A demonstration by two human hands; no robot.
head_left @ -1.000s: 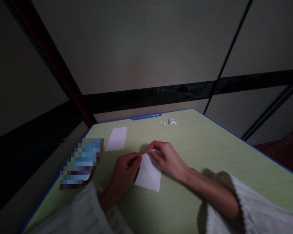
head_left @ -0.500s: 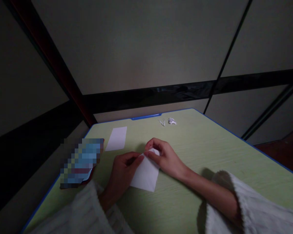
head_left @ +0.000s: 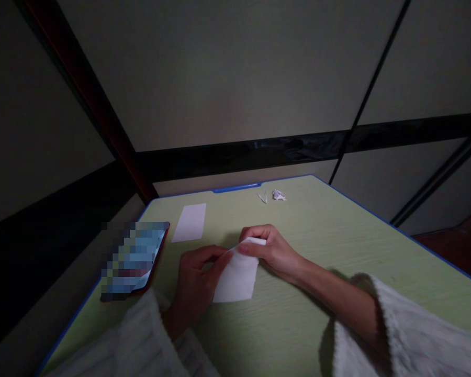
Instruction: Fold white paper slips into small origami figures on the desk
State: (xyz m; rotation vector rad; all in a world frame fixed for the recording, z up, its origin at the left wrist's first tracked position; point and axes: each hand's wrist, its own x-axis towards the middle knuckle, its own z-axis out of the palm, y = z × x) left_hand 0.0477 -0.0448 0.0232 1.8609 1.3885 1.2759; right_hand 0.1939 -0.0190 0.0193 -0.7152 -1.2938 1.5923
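Note:
Between my hands is a white sheet of paper point(head_left: 235, 280), its near edge low over the table and its far edge pinched. My left hand point(head_left: 198, 280) grips the far left corner between thumb and fingers. With the thumb on the near face and the fingers curled behind, my right hand point(head_left: 272, 248) holds the far right part, where the top edge bends over. The fingertips behind the paper are partly hidden.
A second white paper point(head_left: 189, 222) lies flat on the light green table point(head_left: 337, 235). Left of it is a tablet or phone point(head_left: 141, 262) in a red case, its screen blurred. Thin white strips point(head_left: 262, 197) and a small folded paper piece point(head_left: 278, 195) lie at the back. Cabinet panels point(head_left: 235, 78) stand behind.
My right hand has shifted slightly along the far edge, and the paper's near edge has lifted and tilted a little. The left hand keeps its pinch. The view has moved slightly.

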